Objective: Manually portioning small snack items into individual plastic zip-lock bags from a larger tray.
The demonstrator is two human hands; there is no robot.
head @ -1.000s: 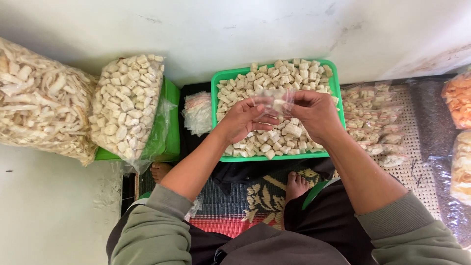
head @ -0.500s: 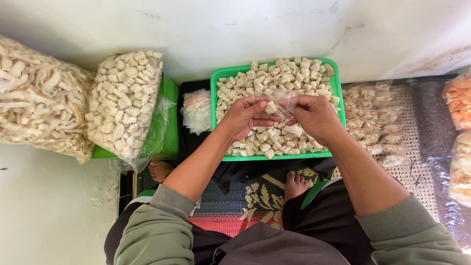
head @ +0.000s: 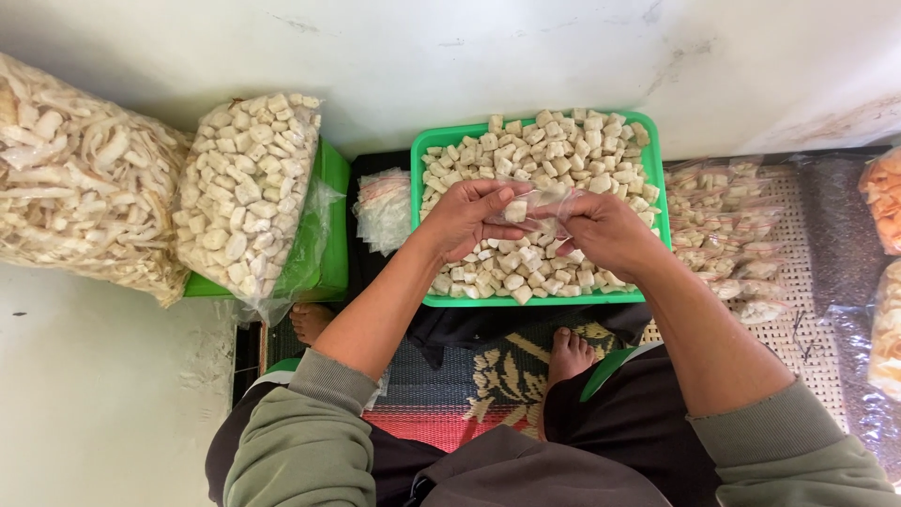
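**Small bag lowered over the green tray**

Lowered slightly since a second ago, the small clear bag [head: 540, 205] is pinched between left hand [head: 469, 221] and right hand [head: 605, 230], both grasping it above the green tray [head: 427, 141]. Its mouth is best kept taut and level, judging by the pale chunks [head: 563, 141] heaped below. 2 large bulk bags [head: 244, 192] are seen left; small filled packets [head: 723, 225] right.

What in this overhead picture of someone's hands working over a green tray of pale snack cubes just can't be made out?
- Small clear plastic bag, head view: both hands cover it; how many cubes are inside cannot be told.
- Left hand and right hand: fingertips hidden by the bag and each other.
- Green plastic tray: its floor is buried under cubes.
- Orange snack bag: cut off by the right edge.
- Big clear bag of pale strips: cut off on the left.
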